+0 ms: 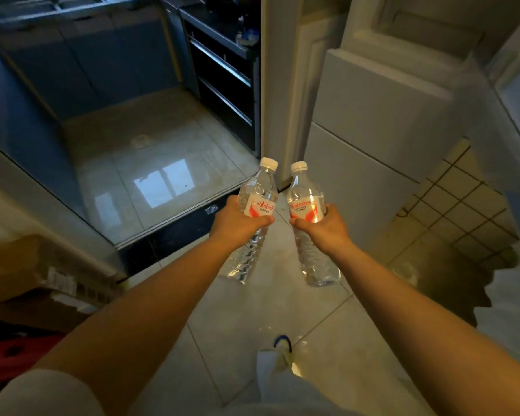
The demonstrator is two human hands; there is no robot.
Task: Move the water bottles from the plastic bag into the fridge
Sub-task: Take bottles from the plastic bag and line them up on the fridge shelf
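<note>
Bottles: the left bottle (257, 202) sat in the left hand (237, 219), the right bottle (308, 205) in the right hand (324, 225), each grip curled round the red label. Both were held up over the tiled floor (252, 310), white caps near the fridge (373, 121).

"wahaha" on right bottle label (306, 209), left bottle label (259, 208) chinese characters
</note>
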